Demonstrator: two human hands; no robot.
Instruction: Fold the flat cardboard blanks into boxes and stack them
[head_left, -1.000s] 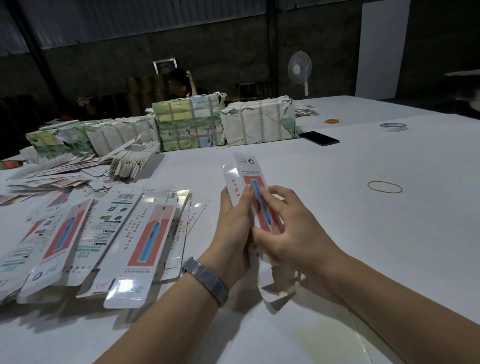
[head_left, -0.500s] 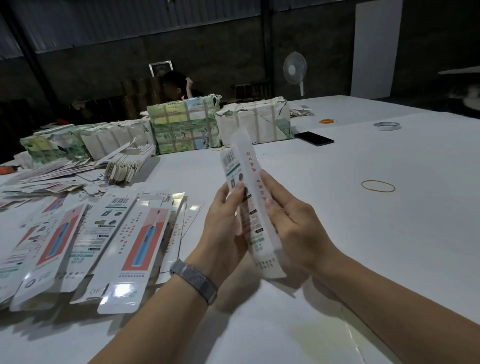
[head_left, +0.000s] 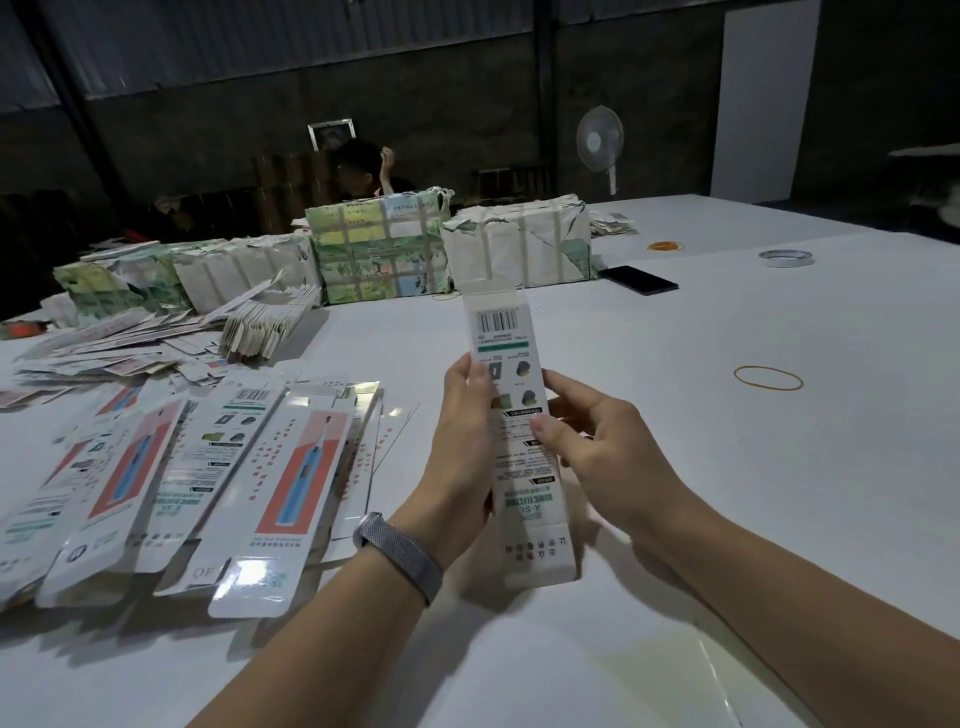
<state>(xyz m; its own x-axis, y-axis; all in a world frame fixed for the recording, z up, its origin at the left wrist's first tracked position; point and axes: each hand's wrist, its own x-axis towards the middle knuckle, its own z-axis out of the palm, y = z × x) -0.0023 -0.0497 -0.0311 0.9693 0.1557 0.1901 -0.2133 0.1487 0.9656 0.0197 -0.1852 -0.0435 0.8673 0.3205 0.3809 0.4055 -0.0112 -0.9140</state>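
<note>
Long white printed cardboard box (head_left: 511, 415), barcode side up, held upright over white table (head_left: 675, 467) at centre. Left hand (head_left: 460, 462) & right hand (head_left: 597, 447) pinch its long edges, prob. squaring it. Flat blanks (head_left: 208, 467) fanned at 9 o'clock, w/in reach.

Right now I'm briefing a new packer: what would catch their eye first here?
Both hands, left and right, hold a half-formed box upright, barcode side facing the camera, at the centre. Flat blanks fan out to the left on the white table, with wrapped bundles behind.
</note>
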